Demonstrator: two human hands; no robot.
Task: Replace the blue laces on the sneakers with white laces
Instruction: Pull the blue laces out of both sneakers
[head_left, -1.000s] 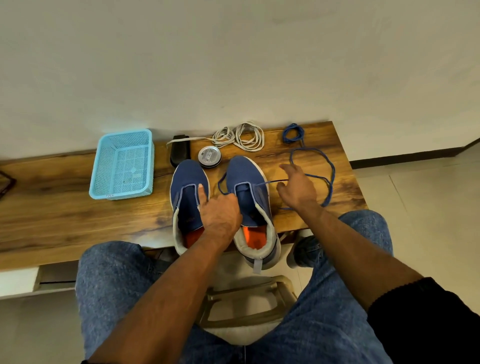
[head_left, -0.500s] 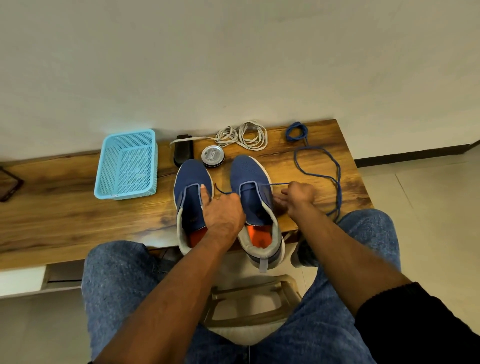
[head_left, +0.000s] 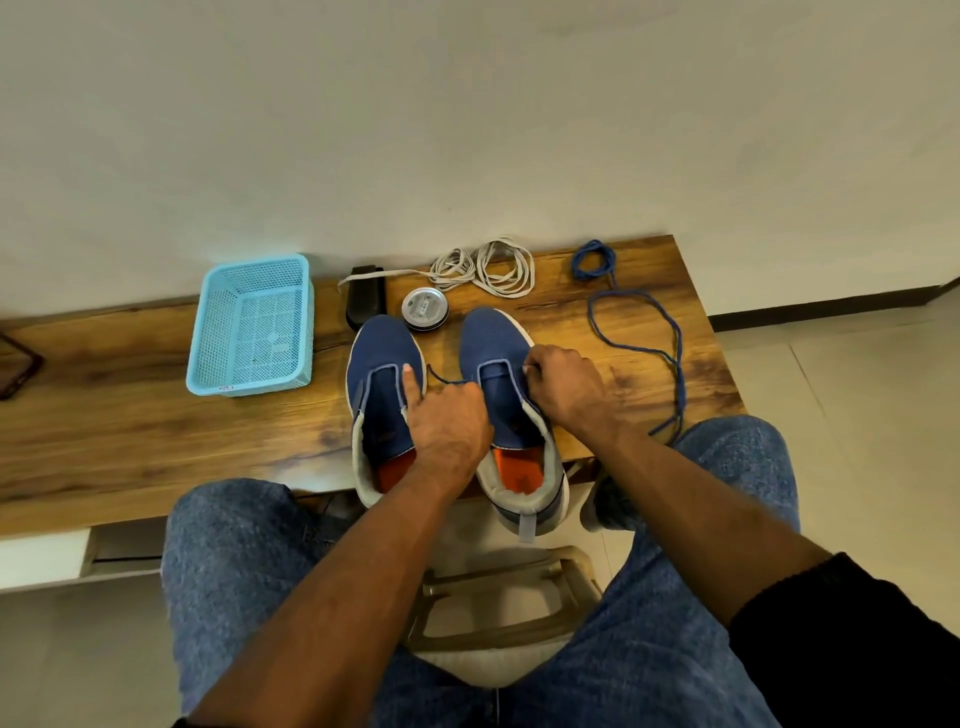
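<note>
Head view | step: unlacing right sneaker at table front edge | right hand pinches blue lace; left hand curled, steadying sneakers, grip unclear | next: judged, draw lace free of last eyelets.

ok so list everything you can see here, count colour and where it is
sneakers: two, blue with orange insoles, side by side at the table's near edge
blue laces: one bundled at the far right of the table, one trailing down the right side, a short length across the right sneaker
white laces: a loose pile, far edge behind the sneakers
round tin: one, silver lid, just beyond the sneakers' toes
black object: one, left of the tin, kind unclear
basket: one, light blue mesh, left of the sneakers
table: one, brown wood, against the wall
stool: one, beige, between the knees
left hand: between the sneakers, one finger extended on the left sneaker
right hand: fingers curled at the right sneaker's eyelets
</note>
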